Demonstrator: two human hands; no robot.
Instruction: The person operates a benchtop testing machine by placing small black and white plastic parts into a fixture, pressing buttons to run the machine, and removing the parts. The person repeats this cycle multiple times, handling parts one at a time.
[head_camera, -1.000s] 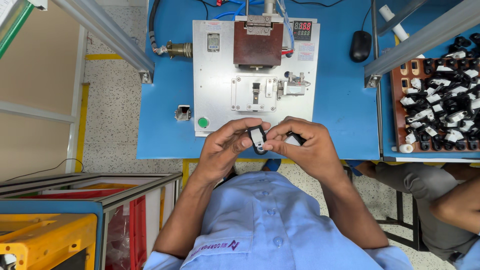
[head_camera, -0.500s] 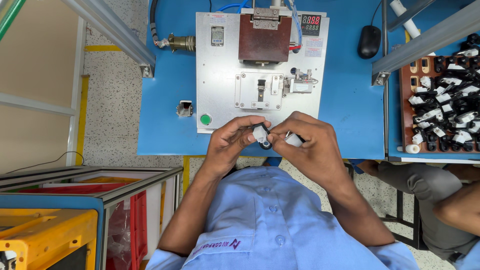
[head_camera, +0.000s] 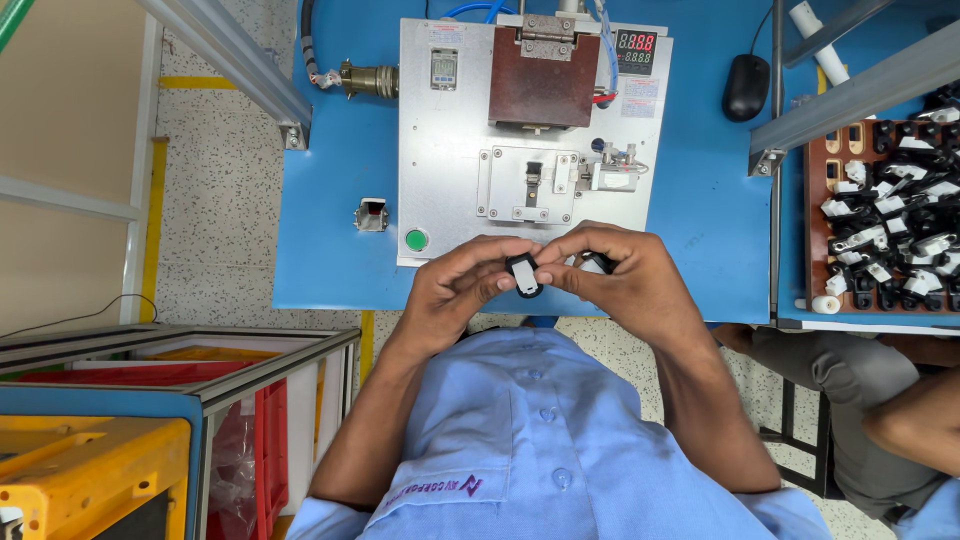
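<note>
I see a small black-and-white part (head_camera: 523, 274) pinched between my left hand (head_camera: 462, 287) and right hand (head_camera: 625, 275), at the blue desk's (head_camera: 330, 240) near edge, just below the grey machine plate (head_camera: 450, 170); open desk lies either side.

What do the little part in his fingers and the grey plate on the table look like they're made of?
Small part: likely moulded plastic, black and white, with a slight sheen. Grey plate: looks like matte painted or anodised metal, flat and fastened with screws. Both hands, left hand and right hand, pinch the part.
</note>
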